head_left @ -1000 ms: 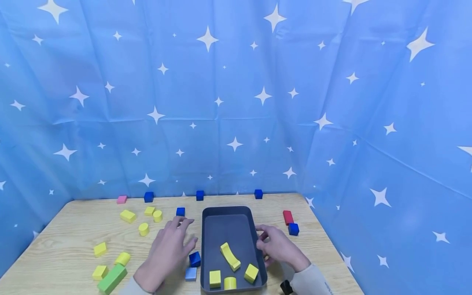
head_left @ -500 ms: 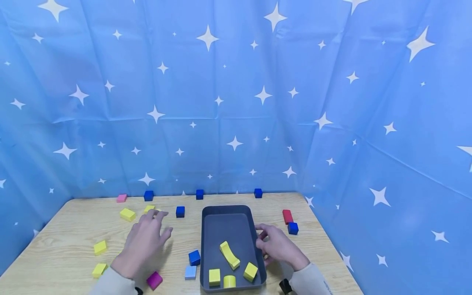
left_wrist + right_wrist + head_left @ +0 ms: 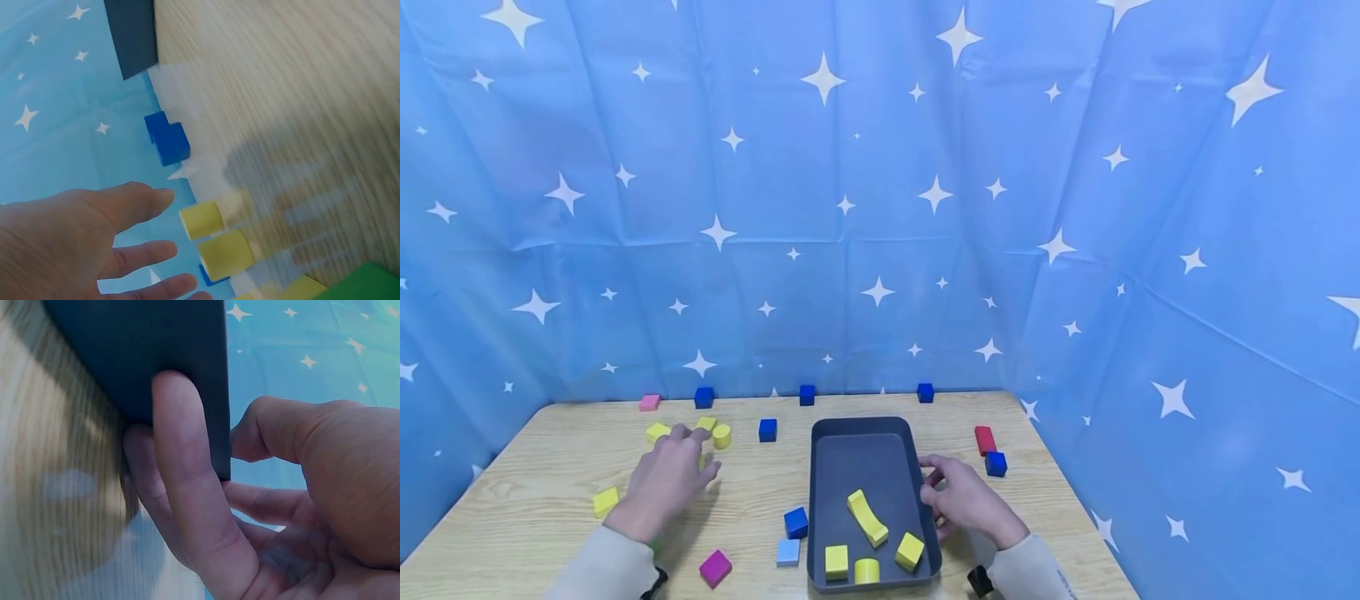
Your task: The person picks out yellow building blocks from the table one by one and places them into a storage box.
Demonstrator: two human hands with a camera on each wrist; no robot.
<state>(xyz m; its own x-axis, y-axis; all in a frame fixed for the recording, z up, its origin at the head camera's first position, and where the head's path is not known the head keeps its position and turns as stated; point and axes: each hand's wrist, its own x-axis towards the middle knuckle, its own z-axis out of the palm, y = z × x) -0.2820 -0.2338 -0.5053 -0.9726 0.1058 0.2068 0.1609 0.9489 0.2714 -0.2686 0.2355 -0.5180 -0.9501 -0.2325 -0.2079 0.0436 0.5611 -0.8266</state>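
My left hand point(image 3: 658, 483) hovers with spread fingers over the yellow blocks at the table's left. Between thumb and fingers a yellow cylinder point(image 3: 703, 461) peeks out, partly hidden; the left wrist view shows a gap from the fingertips to the nearer yellow cylinder point(image 3: 225, 255). My right hand point(image 3: 966, 497) holds the dark grey tray point(image 3: 857, 462) by its right wall, fingers flat along the outside and thumb at the rim. Inside the tray lie a curved yellow block point(image 3: 867, 518), two yellow cubes point(image 3: 909, 552) and a yellow cylinder point(image 3: 867, 572).
Blue cubes point(image 3: 767, 430) are scattered along the back and beside the tray. A light blue block point(image 3: 787, 552) and a magenta block point(image 3: 715, 568) lie left of it. Far right are a red block point(image 3: 985, 440) and a blue cube point(image 3: 996, 464). The left sleeve mostly hides a green block.
My left hand has moved left, away from the tray, to the yellow blocks. The magenta block has come into view, and the sleeve now covers the green one. The right hand stays at the tray.
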